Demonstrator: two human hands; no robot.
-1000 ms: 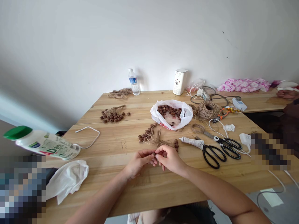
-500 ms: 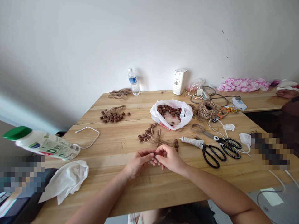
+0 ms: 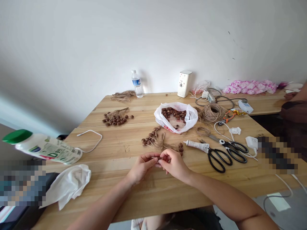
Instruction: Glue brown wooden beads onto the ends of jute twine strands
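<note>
Over the front middle of the table, my left hand (image 3: 144, 164) and my right hand (image 3: 174, 163) meet with fingertips closed in a pinch. Between them is a small brown nut, mostly hidden by the fingers. Just beyond them lies a bunch of brown nuts (image 3: 150, 138) tied on jute strings, with a looped twine knot (image 3: 163, 140) close behind my fingers. A few more nuts (image 3: 180, 147) lie beside my right hand. Farther back, a white plastic bag (image 3: 193, 118) holds many loose brown nuts (image 3: 174, 112).
Right of my hands lie a glue tube (image 3: 198, 146), black-handled scissors (image 3: 217, 159), a second pair (image 3: 235, 150) and a twine roll (image 3: 214, 112). Another nut bunch (image 3: 115, 119), a water bottle (image 3: 136, 83) and a green-capped bottle (image 3: 48, 148) are leftward. Another person's arm (image 3: 298, 95) shows far right.
My hands stay in the same place, with small finger movements around the pinched nut. At far right, the other person's arm has shifted slightly.
</note>
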